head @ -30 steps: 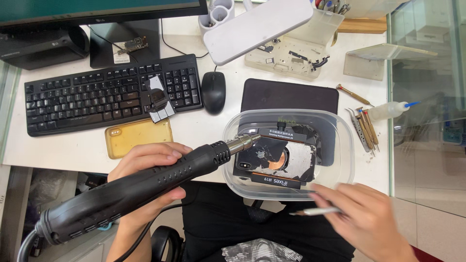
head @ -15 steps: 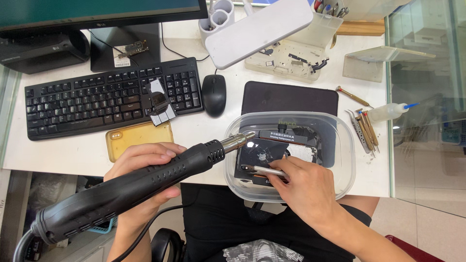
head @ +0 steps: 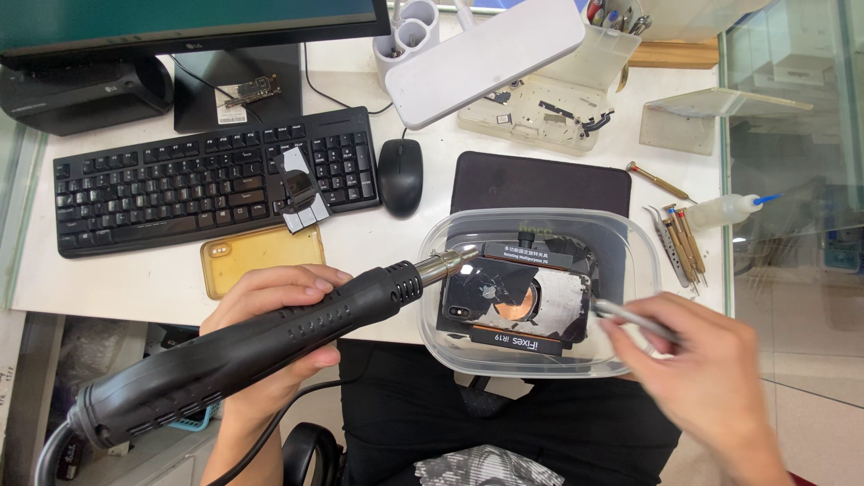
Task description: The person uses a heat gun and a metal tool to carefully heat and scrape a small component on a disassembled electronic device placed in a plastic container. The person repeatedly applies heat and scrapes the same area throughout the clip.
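Hot-air gun (head: 243, 355), black and long-bodied, lies clenched in the left hand (head: 270, 328), whose fingers (head: 301, 286) wrap over the top of its barrel. Held at that slant, its metal nozzle (head: 447, 264) points past the rim of the clear plastic tub (head: 630, 243) and ends just above the upper left corner of the opened phone back (head: 513, 301), which looks like a way to keep the heat on one spot. That phone back rests inside the tub on a dark holder, just ahead of the left fingertips and between the two hands; a copper-coloured coil ring shows at its middle, and a black strip label with pale lettering runs along its near edge.

The right hand (head: 706, 382) is blurred, its fingers closed around thin metal tweezers (head: 630, 319) whose tip reaches toward the right edge of the phone back, close to it; contact cannot be made out.

Beyond the left fingers on the worktop (head: 378, 238) lie a yellow phone case (head: 261, 256), a black keyboard (head: 207, 180) with small pale shields on it, and a black mouse (head: 400, 175). Beyond the right fingers sit a dark mat (head: 540, 184), a row of small hand tools (head: 679, 243) and a small squeeze bottle (head: 724, 210) with a blue tip.
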